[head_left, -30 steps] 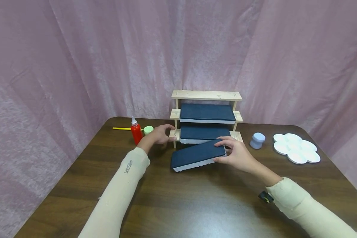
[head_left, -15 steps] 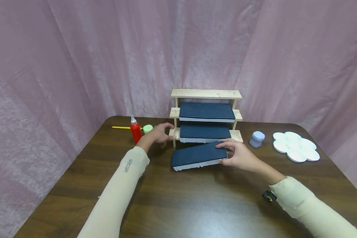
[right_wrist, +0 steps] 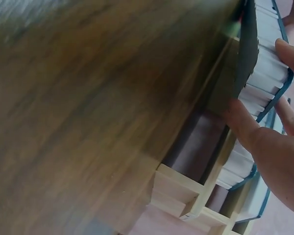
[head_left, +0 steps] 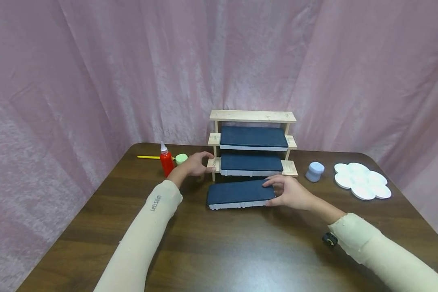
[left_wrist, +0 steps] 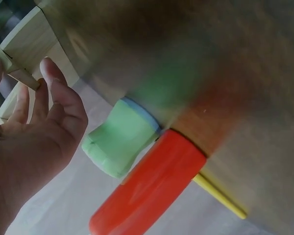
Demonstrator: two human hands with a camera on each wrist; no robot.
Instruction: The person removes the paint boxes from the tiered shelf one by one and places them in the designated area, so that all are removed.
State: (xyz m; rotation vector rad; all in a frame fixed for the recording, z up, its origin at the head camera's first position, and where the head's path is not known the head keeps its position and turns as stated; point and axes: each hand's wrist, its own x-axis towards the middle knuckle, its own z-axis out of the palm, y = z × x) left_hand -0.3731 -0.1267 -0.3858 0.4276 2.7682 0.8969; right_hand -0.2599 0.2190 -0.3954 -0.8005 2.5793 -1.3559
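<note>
A dark blue pad (head_left: 237, 191) with a white underside lies flat on the brown table (head_left: 219, 251), just in front of a three-tier wooden rack (head_left: 253, 116). My right hand (head_left: 271, 193) grips the pad's right end, fingers on top and thumb (right_wrist: 245, 122) against the white edge (right_wrist: 267, 68). Two more blue pads sit on the rack's middle (head_left: 253, 137) and lower (head_left: 251, 161) shelves. My left hand (head_left: 209, 163) holds the left end of the lowest shelf; in the left wrist view its fingers (left_wrist: 44, 93) touch the wooden rail (left_wrist: 29, 39).
Left of the rack stand a red squeeze bottle (head_left: 166, 162) and a green jar (head_left: 181, 158), with a yellow stick (head_left: 148, 157) behind them. A pale blue jar (head_left: 315, 171) and a white flower-shaped palette (head_left: 362, 180) lie to the right. Pink curtain surrounds the table.
The pad's raised right end has come down, so it now lies flat and parallel to the rack. My right hand followed it down. The left hand has stayed put.
</note>
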